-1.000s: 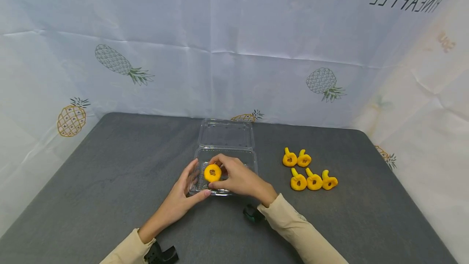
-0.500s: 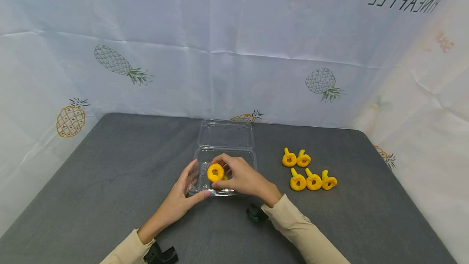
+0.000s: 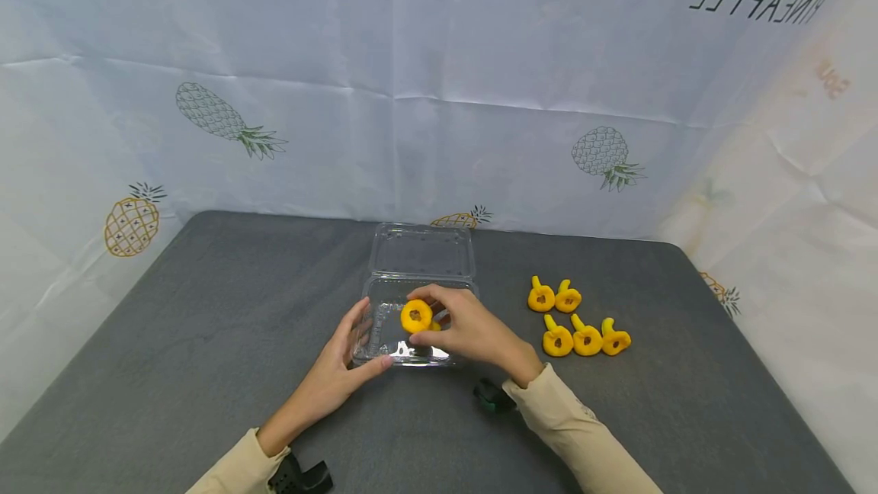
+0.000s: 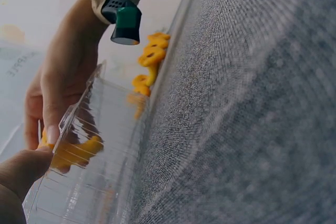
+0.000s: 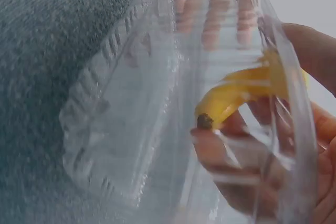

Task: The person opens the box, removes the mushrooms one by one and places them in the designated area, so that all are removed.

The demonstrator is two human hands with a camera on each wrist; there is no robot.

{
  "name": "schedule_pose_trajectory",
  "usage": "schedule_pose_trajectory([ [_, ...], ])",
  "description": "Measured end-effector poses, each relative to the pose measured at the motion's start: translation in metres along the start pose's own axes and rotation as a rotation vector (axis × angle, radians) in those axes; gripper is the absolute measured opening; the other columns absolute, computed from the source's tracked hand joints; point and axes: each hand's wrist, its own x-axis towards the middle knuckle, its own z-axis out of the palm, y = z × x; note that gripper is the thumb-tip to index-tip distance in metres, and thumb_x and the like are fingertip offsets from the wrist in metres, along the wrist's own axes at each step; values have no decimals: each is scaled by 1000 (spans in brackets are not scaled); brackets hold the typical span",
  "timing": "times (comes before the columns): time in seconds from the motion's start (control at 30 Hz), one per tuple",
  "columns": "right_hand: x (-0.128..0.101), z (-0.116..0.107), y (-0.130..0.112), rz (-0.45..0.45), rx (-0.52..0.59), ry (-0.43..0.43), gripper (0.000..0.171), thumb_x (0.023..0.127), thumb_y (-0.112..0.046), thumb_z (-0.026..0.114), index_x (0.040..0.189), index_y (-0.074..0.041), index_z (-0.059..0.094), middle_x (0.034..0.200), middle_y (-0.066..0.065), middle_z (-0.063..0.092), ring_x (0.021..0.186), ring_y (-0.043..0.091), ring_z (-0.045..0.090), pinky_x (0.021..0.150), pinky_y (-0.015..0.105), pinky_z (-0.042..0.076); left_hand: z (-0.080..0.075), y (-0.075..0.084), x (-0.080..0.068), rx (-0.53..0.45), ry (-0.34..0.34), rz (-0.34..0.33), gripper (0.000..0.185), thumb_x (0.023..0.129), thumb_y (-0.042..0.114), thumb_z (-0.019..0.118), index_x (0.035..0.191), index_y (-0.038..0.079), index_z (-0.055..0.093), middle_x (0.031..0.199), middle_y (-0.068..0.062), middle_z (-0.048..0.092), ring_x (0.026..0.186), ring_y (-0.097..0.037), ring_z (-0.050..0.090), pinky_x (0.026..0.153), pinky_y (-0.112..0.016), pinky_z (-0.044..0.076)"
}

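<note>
A yellow mushroom (image 3: 416, 316) with a round cap, its hollowed middle facing up, is held in my right hand (image 3: 461, 326) over the clear plastic clamshell box (image 3: 384, 338). Through the plastic in the right wrist view, the mushroom's curved stem (image 5: 223, 95) ends in a dark tip near my fingertips. My left hand (image 3: 341, 360) holds the box by its near left corner, thumb along the front rim and fingers along the left wall. In the left wrist view that thumb (image 4: 23, 169) lies at the rim beside the mushroom. The box's lid (image 3: 422, 250) is folded back.
Several more yellow mushrooms (image 3: 588, 340) lie in two rows on the grey table (image 3: 226, 341), right of the box. Behind the table hangs a white cloth (image 3: 425, 151) printed with pineapples. Each wrist carries a dark camera (image 3: 299, 476).
My right hand has moved a little to the right and away from me with the mushroom. The left hand and the box have stayed in place.
</note>
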Motion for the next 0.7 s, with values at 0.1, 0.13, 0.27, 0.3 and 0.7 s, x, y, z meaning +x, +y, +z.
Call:
schedule_pose_trajectory([
  [0.1,-3,-4,1,4,-14,11,57,88,-25,77,136,-6,56,118,2,67,104,16,66,88,27,59,0,0,0,1,1,1,93,91,26,73,159,11,12,165,-20,12,149,-44,24,120,-57,27],
  [0.13,-4,-5,1,-3,-18,16,57,88,-25,77,136,-6,56,118,2,67,104,16,66,88,27,59,0,0,0,1,1,0,93,91,26,73,159,11,12,165,-20,12,149,-44,24,120,-57,27],
  [0.27,-10,-11,4,-25,-36,39,56,88,-26,77,136,-5,56,118,4,67,103,18,66,87,28,59,0,0,0,-3,3,3,93,91,26,73,159,11,12,166,-20,12,149,-44,25,120,-55,27],
  [0.3,-11,-13,4,-28,-39,44,56,88,-26,77,135,-6,56,119,4,67,103,18,66,87,28,59,0,0,0,-4,4,2,93,91,26,73,159,11,12,166,-19,12,149,-44,25,120,-54,28],
  [0.7,-21,-27,9,-9,-90,76,54,86,-22,79,135,-11,57,117,0,68,103,15,66,88,28,58,0,0,-1,-6,11,4,94,90,25,74,159,11,12,165,-20,12,150,-43,24,121,-52,27],
])
